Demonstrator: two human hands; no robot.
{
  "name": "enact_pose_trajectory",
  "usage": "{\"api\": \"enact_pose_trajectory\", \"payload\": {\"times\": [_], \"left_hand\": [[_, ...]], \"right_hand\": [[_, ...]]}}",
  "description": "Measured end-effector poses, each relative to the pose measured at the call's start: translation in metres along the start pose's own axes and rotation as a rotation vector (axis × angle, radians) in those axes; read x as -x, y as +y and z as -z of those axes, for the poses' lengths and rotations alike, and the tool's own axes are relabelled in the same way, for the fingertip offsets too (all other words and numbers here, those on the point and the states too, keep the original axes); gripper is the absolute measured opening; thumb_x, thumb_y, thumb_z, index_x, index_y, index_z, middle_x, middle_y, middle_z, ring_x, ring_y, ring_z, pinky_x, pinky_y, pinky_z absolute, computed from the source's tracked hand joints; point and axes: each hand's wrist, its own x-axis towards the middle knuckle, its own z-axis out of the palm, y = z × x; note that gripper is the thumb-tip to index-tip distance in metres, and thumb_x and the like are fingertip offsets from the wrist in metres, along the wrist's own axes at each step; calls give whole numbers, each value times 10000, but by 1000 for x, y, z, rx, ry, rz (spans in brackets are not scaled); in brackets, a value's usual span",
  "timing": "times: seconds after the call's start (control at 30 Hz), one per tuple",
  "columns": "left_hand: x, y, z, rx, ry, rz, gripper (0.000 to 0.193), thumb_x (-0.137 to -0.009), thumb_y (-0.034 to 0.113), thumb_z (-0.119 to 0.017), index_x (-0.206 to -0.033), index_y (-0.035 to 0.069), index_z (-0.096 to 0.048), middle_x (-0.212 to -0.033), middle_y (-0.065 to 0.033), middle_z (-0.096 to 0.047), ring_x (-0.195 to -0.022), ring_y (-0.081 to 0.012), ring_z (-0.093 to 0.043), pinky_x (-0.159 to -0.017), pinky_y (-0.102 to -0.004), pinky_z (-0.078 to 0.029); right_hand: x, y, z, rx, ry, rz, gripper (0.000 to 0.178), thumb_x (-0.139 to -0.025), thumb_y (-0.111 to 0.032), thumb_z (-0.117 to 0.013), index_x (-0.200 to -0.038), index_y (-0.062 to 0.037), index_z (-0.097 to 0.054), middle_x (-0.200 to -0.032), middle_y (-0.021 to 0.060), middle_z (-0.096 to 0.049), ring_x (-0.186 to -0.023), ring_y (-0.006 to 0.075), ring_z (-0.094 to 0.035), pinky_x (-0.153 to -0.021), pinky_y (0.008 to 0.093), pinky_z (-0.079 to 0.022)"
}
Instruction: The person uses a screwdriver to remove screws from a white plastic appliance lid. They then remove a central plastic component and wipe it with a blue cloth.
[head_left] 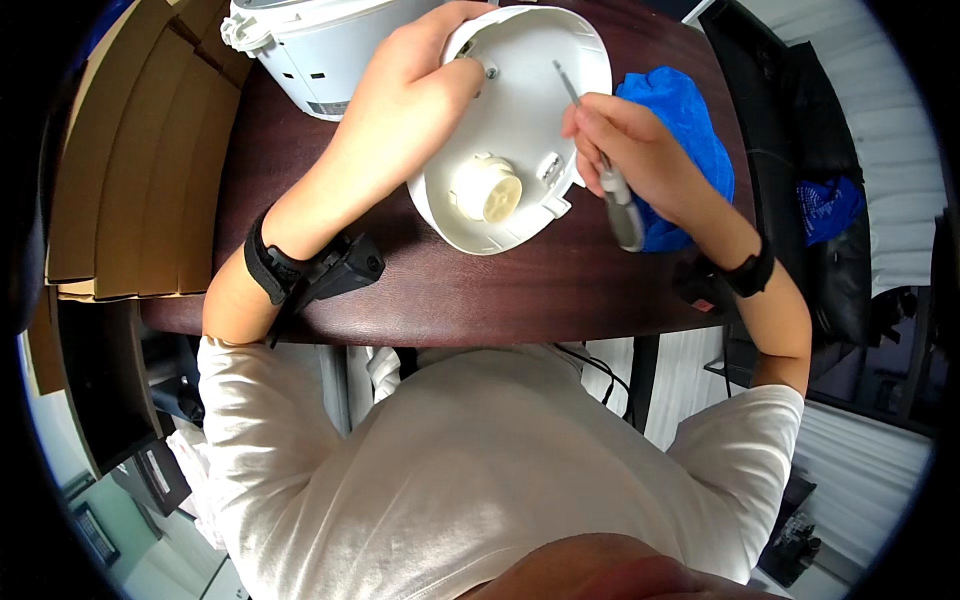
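A white plastic cover [535, 110], shaped like a shallow bowl, lies tilted over the dark table with its hollow inside facing up. My left hand [430, 75] grips its upper left rim, the thumb reaching inside next to a small screw post. A round cream-coloured fitting [500, 195] sits in the cover's lower part. In my right hand [630, 150] is a screwdriver [624, 212] with a grey and white handle. Its thin shaft points up and left over the cover's right side, and whether the tip touches anything cannot be made out.
Behind my left forearm stands a white appliance body [330, 50]. A bright blue cloth [690, 115] lies right of the cover, partly behind my right hand. Cardboard boxes [130, 170] line the table's left side. Beyond the brown table [480, 300], a black sofa [790, 120] stands at right.
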Motion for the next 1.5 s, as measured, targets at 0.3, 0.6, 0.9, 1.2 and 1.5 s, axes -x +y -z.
{"api": "enact_pose_trajectory", "payload": {"times": [0.3, 0.6, 0.9, 1.2, 1.5], "left_hand": [[-3, -4, 0, -49, 31, -30, 505, -748, 26, -394, -1236, -4, -518, -853, -14, -571, -720, -60, -480, -669, -191, -395], [-5, -7, -1, -60, 70, -92, 493, -759, 23, -391, -1233, -14, -523, -863, -7, -570, -721, -54, -464, -659, -190, -383], [-14, -25, -4, 53, 71, 21, 496, -760, 37, -401, -1237, -39, -514, -758, -1, -520, -686, -68, -448, -631, -188, -370], [-26, -59, -6, 183, 118, 88, 493, -774, 37, -401, -1249, -50, -500, -787, -10, -498, -729, -85, -445, -664, -198, -380], [-28, -63, -6, 187, 97, 114, 493, -773, 42, -415, -1249, -46, -505, -776, -4, -483, -732, -89, -446, -674, -202, -390]], "right_hand": [[-7, 29, -28, -69, 395, 309, 248, -1003, -242, -382, -968, -32, -509, -698, 22, -495, -660, 87, -535, -591, 222, -426], [-18, 40, -50, 114, 454, 363, 135, -935, -126, -503, -1038, -39, -491, -911, 66, -522, -785, 137, -539, -717, 278, -462], [-16, 44, -59, 223, 542, 331, 185, -897, -159, -577, -1002, -25, -505, -837, 116, -571, -743, 204, -587, -684, 308, -476], [-16, 72, -60, 435, 430, 407, 312, -837, -233, -666, -968, -23, -478, -812, 124, -580, -697, 242, -589, -651, 338, -476], [10, 54, -25, 948, 76, 576, 422, -710, -371, -751, -914, -57, -554, -911, 72, -535, -899, 248, -498, -826, 377, -389]]}}
